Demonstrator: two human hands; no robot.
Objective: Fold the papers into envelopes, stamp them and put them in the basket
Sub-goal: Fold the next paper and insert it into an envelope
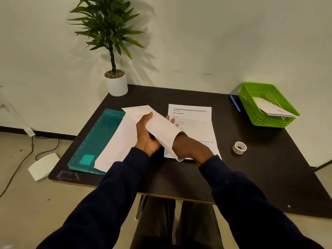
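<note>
Left hand (146,136) grips the folded paper (161,128), thumb on top, fingers hidden beneath. Right hand (189,148) lies inside the fold with its palm covered; straight fingertips (171,120) poke out, unclenched. Just beyond them is a printed sheet (195,121), text illegible. Far right of both hands, the basket (250,105) holds an envelope (273,108), half hidden.

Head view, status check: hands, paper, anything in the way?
Left hand grips folded paper. Right hand slid under it, fingers straight. One envelope in basket. Nothing blocking basket.

Tape roll (239,147), pen (235,103) near basket (251,107)
</note>
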